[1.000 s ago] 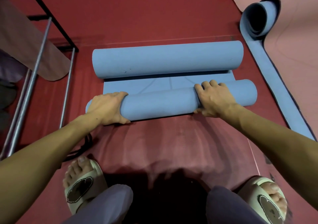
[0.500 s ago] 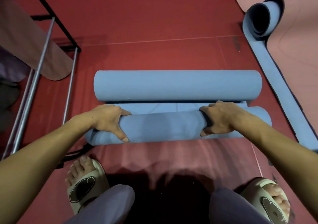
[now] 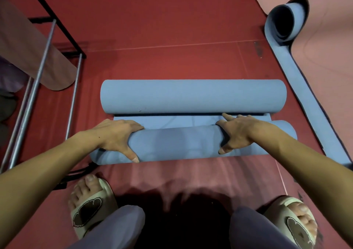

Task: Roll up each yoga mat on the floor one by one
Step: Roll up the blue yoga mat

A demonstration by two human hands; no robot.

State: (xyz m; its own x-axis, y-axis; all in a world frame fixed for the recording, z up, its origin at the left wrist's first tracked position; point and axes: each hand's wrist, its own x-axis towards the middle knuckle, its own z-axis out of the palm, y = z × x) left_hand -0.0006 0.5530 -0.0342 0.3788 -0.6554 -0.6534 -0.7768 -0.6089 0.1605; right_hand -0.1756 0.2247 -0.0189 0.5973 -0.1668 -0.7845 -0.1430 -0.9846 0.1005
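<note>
**On the red floor: a blue mat gripped at both ends**

On the floor [image 3: 172, 29], the near roll [image 3: 177, 143] of the blue yoga mat is clasped by both hands, left hand [image 3: 116, 136] and right hand [image 3: 236, 132], fingers over the top, thumbs on the near side. A narrow flat strip [image 3: 172, 120] separates it from the far roll [image 3: 193, 96].

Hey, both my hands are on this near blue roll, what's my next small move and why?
Probably roll the near blue foam roll forward another partial turn. Your left hand and right hand grip it from above, and only a narrow flat strip of blue mat remains between it and the far blue roll, so a short push should close that gap.
</note>
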